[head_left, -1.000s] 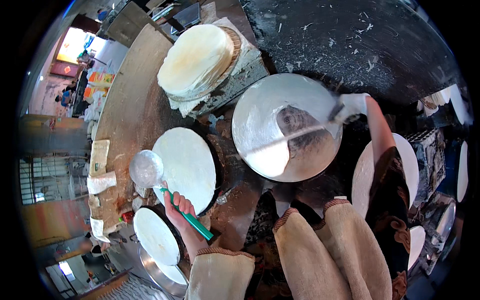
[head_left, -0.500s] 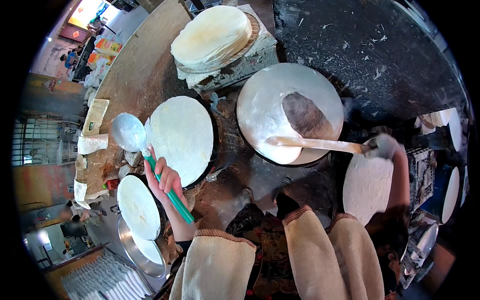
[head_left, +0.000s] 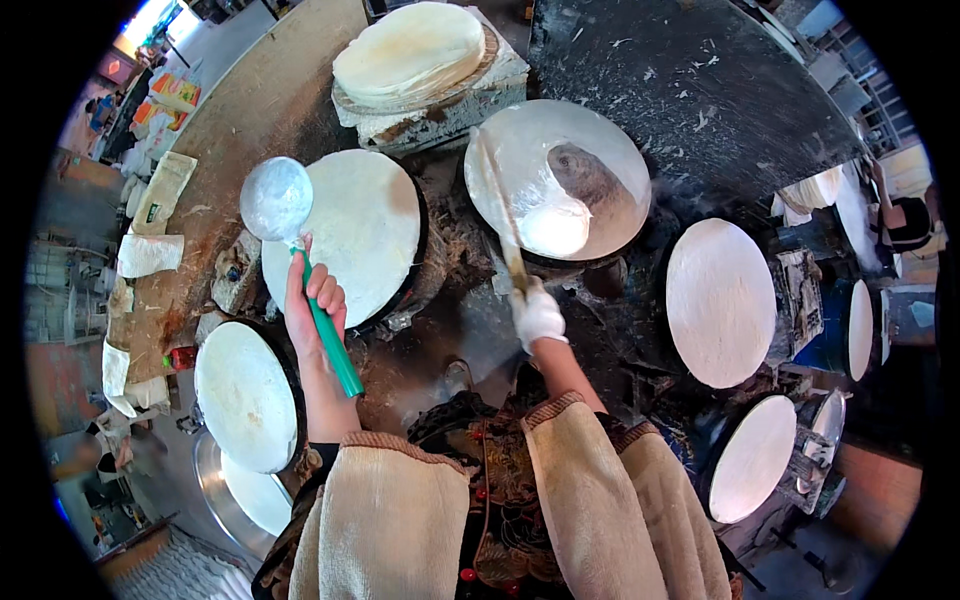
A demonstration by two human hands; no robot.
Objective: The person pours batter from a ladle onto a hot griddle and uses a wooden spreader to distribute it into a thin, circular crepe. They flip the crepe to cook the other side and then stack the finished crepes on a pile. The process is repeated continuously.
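My left hand (head_left: pixel 315 298) grips the green handle of a metal ladle (head_left: pixel 277 198), raised over a round griddle covered by white batter (head_left: pixel 355 225). My right hand (head_left: pixel 535 315), in a white glove, is closed on a long, thin wooden spreader (head_left: pixel 497 190) that lies across the upper-middle griddle (head_left: pixel 610 165). On that griddle, white batter (head_left: pixel 555 225) covers part of the surface around a bare, darker patch. The spreader's far end is at the griddle's left rim.
A stack of round flatbreads (head_left: pixel 410 50) sits on a block at the back. More batter-covered griddles (head_left: pixel 245 395) stand lower left and right (head_left: pixel 720 300). A wooden counter (head_left: pixel 230 110) curves along the left, a dark board (head_left: pixel 690 80) along the back right. Co-workers (head_left: pixel 905 225) appear at both edges.
My right hand and spreader have swung from the griddle's right side leftward and down to near its lower edge. The view has shifted. My left hand still grips the ladle.
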